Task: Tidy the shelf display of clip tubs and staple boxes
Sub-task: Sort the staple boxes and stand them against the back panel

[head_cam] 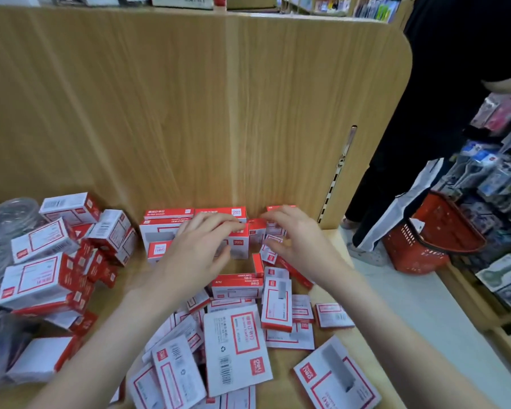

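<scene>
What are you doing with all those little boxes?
A person is tidying small red-and-white cardboard staple boxes on a wooden shelf. Both hands reach to a neat row of boxes against the back panel, the left hand and right hand touching boxes there. Many still lie scattered in front.

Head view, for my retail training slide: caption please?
Both hands line up red-and-white staple boxes against the wooden back panel.

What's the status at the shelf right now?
Both hands at the back row: left hand and right hand curled on small staple boxes. Loose boxes scattered in front. Clip tubs far left, untouched.
</scene>
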